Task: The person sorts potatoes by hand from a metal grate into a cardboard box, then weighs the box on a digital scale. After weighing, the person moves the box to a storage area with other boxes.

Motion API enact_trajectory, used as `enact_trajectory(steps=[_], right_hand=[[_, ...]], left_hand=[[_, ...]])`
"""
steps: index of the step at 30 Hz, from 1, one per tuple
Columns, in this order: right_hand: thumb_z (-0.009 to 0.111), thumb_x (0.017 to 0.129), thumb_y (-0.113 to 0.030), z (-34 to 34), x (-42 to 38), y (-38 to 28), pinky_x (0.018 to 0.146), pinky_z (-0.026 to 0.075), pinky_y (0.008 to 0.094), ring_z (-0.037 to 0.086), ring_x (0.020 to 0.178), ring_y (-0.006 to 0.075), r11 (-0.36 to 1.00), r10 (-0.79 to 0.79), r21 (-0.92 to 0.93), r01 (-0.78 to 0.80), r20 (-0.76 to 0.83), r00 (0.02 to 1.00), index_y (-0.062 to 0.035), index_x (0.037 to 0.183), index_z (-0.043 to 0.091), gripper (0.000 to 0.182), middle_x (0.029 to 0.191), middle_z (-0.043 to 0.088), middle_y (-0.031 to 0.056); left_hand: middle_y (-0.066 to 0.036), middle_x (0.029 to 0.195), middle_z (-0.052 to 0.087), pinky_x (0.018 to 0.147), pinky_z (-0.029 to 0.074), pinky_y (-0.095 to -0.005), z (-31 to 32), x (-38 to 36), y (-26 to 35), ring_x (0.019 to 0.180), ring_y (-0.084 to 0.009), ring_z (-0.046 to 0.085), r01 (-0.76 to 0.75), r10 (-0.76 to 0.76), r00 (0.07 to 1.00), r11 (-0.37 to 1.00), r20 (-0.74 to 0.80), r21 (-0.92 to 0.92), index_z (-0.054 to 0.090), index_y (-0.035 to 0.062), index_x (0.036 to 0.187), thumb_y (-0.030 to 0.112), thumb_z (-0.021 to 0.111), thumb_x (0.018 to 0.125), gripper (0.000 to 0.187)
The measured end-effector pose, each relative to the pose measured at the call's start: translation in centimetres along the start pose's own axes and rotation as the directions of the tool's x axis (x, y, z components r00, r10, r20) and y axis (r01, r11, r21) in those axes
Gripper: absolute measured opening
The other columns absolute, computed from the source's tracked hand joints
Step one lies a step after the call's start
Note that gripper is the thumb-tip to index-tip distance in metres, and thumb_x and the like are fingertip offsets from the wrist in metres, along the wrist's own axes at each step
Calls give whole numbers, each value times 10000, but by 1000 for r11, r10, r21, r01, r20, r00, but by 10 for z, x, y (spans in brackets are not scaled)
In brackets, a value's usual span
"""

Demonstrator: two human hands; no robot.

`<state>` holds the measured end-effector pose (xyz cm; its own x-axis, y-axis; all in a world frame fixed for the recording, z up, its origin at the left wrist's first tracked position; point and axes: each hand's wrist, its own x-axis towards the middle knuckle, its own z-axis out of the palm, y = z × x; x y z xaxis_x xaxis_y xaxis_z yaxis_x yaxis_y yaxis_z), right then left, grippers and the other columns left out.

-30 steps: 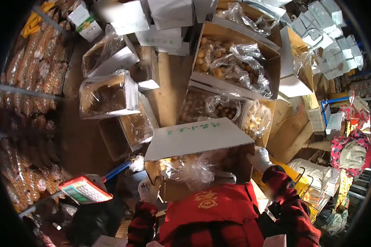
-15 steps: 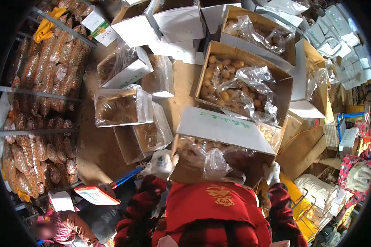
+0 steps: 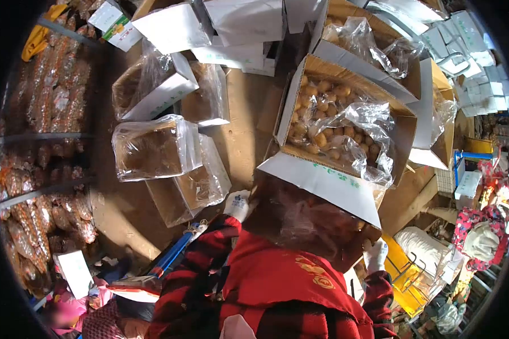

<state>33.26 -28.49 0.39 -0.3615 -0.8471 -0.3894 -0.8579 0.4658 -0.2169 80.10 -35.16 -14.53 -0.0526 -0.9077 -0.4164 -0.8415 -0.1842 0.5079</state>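
Observation:
Both hands wear white gloves and grip a white-sided carton [image 3: 345,195] against the red apron [image 3: 277,277]. My left hand [image 3: 237,205] is closed on its left edge, and my right hand [image 3: 374,254] holds the near right corner. Clear plastic liner [image 3: 300,217] lies inside this carton; the contents are in shadow and hard to make out. Just beyond it stands a larger open carton [image 3: 290,110] of small round brown produce, like potatoes [image 3: 322,101], partly covered with clear plastic.
Plastic-lined open cartons [image 3: 152,152] stand on the floor [image 3: 246,107] to the left. More white boxes [image 3: 246,22] line the back. Racks of bagged produce [image 3: 56,107] fill the left side. A yellow crate [image 3: 404,282] is at right; another person [image 3: 68,308] is at lower left.
The carton in my hands has tipped: its labelled white side shows narrower and its inside is darker. My view has shifted, and the person at lower left has changed position.

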Motion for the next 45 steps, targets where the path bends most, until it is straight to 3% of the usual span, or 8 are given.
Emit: enact_trajectory(steps=[11, 13, 20, 24, 28, 34, 39, 45], right_hand=[[706, 831, -424, 50, 105, -5, 784, 545, 533, 695, 904, 454, 965, 144, -251, -69, 295, 945, 39, 986, 698, 488, 950, 717, 274], [756, 815, -294, 94, 149, 30, 461, 390, 425, 498, 512, 194, 956, 112, 253, -151, 162, 980, 51, 881, 656, 365, 640, 611, 134], [673, 838, -374, 163, 223, 40, 1020, 490, 489, 631, 1142, 436, 941, 43, -338, 18, 173, 984, 125, 1337, 537, 718, 1255, 632, 329], [653, 826, -419, 135, 208, 24, 1025, 477, 480, 619, 1199, 434, 998, -9, 56, -4, 225, 974, 114, 1270, 608, 695, 1262, 637, 333], [643, 834, -393, 159, 221, 36, 1005, 499, 482, 644, 1138, 456, 984, 49, -175, -25, 136, 989, 114, 1185, 656, 617, 1192, 676, 317], [578, 963, -276, 159, 265, 47, 1002, 497, 457, 639, 1193, 347, 340, -359, -584, 737, 644, 675, -42, 1124, 740, 328, 1221, 707, 186], [585, 970, -280, 131, 301, 12, 982, 500, 439, 645, 1160, 325, 718, -397, -415, 558, 414, 819, -39, 1137, 730, 327, 1196, 710, 175], [593, 978, -285, 134, 284, -119, 958, 504, 418, 653, 1121, 298, 570, -650, -222, 791, 466, 600, -36, 1152, 719, 328, 1166, 715, 161]], left_hand=[[-216, 899, 719, 795, 550, -506, -30, 20, -18, 869, -415, 695, 103, -105, 993, 994, 58, 46, 736, 42, 940, 462, 658, 871, 432], [-210, 890, 726, 813, 553, -499, -8, 60, -22, 863, -407, 704, 145, -151, 987, 984, 51, 103, 742, 54, 909, 473, 649, 865, 431], [-203, 971, 729, 854, 548, -482, 16, 88, 16, 925, -400, 701, 201, -219, 966, 971, 138, 130, 738, 63, 992, 450, 603, 890, 423], [-158, 990, 750, 869, 551, -466, 28, 85, 28, 943, -356, 721, 333, -340, 940, 923, 7, 193, 758, 98, 935, 409, 609, 882, 349], [-208, 1177, 688, 944, 525, -449, 30, 44, 27, 1081, -351, 679, 363, -368, 929, 927, 34, 97, 723, 69, 1096, 410, 650, 858, 422], [-200, 930, 638, 771, 523, -475, 59, -111, 60, 869, -395, 648, 210, -234, 882, 972, -410, -104, 683, 55, 1012, 267, 703, 826, 283], [-189, 1062, 708, 886, 528, -478, 103, -258, 98, 1014, -390, 673, 567, -777, 617, 549, -125, -614, 716, 97, 1068, 345, 619, 863, 337], [-140, 1113, 737, 907, 545, -466, 163, -328, 123, 1039, -344, 701, 579, -911, 383, 109, 152, -808, 731, 181, 1135, 395, 633, 852, 368]])
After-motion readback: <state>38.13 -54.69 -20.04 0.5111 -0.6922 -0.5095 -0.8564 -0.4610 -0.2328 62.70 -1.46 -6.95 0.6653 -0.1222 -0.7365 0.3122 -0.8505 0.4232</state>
